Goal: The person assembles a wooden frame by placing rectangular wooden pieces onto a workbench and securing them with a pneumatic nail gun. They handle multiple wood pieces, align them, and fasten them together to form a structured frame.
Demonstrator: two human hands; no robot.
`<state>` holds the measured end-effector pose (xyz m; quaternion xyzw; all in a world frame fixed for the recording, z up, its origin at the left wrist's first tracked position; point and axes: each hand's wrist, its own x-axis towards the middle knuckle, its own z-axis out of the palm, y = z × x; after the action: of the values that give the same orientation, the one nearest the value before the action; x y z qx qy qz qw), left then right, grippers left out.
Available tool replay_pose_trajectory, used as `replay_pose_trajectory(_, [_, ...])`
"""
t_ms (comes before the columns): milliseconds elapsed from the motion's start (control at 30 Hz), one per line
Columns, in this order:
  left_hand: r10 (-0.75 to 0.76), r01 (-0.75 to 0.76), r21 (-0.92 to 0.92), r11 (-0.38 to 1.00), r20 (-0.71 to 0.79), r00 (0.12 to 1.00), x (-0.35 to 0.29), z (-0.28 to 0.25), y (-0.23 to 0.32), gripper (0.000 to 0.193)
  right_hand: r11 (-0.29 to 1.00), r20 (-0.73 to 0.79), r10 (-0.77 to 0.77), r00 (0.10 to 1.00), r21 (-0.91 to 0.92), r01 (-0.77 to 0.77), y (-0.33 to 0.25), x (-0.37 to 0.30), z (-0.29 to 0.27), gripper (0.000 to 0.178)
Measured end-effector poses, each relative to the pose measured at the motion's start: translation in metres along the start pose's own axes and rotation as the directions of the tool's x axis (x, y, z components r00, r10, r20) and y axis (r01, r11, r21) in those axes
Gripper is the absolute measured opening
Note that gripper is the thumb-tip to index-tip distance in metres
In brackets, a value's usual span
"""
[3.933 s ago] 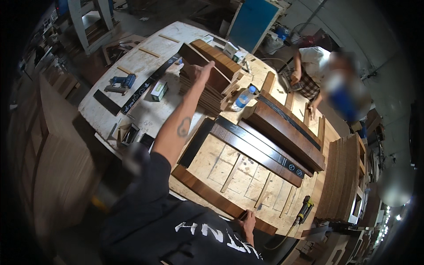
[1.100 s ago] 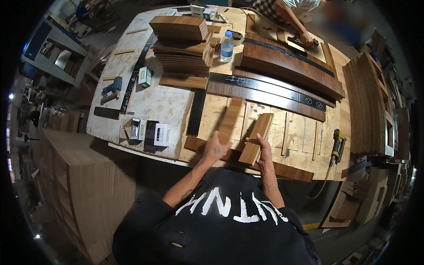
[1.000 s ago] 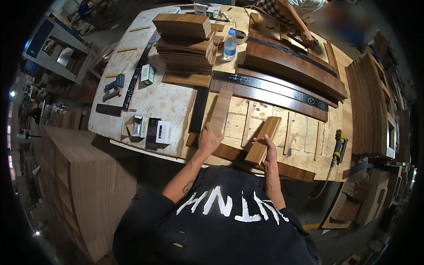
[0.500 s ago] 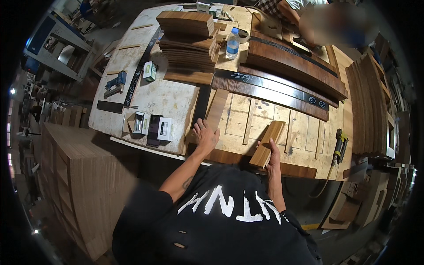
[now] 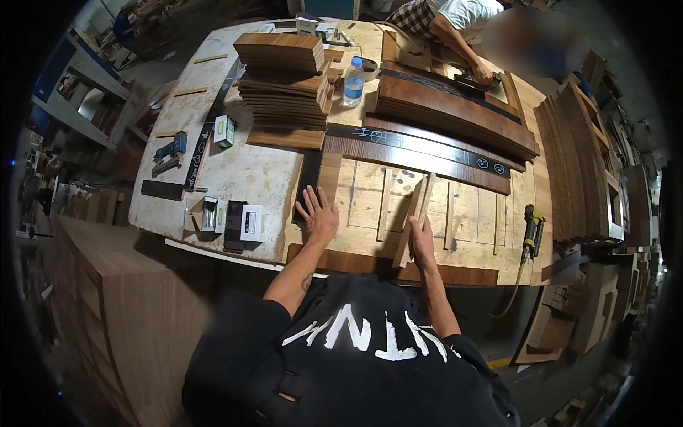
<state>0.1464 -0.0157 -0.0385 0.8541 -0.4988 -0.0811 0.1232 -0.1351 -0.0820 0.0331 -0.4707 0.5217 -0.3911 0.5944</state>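
My left hand (image 5: 319, 215) lies palm down with its fingers spread, across a black strip (image 5: 310, 169) and the near end of a brown wooden board (image 5: 330, 171). My right hand (image 5: 422, 245) grips a short wooden board (image 5: 413, 224), thumb on its top side, fingers hidden behind. That board is tilted onto its edge above the table, so its narrow side shows. Below both hands, a long dark wooden strip (image 5: 455, 275) runs along the near table edge.
A wooden stack (image 5: 281, 92) and a water bottle (image 5: 353, 84) stand beyond my left hand. Long dark panels (image 5: 455, 114) lie farther right. A nail gun (image 5: 169, 153) rests left, another air tool (image 5: 531, 231) right. Opposite, a person's hand (image 5: 484, 74) works with a tool.
My right hand has turned the short board from showing its broad face to standing on edge. My left fingers have spread out over the black strip. The other person's hand has come into clearer view.
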Motion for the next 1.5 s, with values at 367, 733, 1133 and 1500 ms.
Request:
replay_pose_trajectory(367, [0.048, -0.046, 0.02, 0.999, -0.084, 0.995, 0.0, 0.009, 0.008, 0.076, 0.507, -0.059, -0.176, 0.983, -0.861, 0.039, 0.005, 0.027, 0.027, 0.091])
replay_pose_trajectory(733, [-0.085, 0.08, -0.052, 0.995, -0.107, 0.991, 0.0, 0.011, 0.023, 0.072, 0.48, -0.029, -0.099, 0.995, -0.877, 0.022, 0.023, 0.024, 0.035, 0.097])
replay_pose_trajectory(1133, [-0.069, 0.073, 0.047, 0.996, -0.084, 0.994, 0.011, 0.009, 0.022, 0.07, 0.562, -0.034, -0.094, 0.995, -0.827, 0.025, 0.009, 0.022, 0.04, 0.092])
replay_pose_trajectory(1500, [0.042, -0.044, -0.034, 0.998, -0.042, 0.998, 0.005, -0.006, -0.006, 0.078, 0.518, -0.062, -0.117, 0.991, -0.855, 0.008, 0.013, 0.035, 0.052, 0.092])
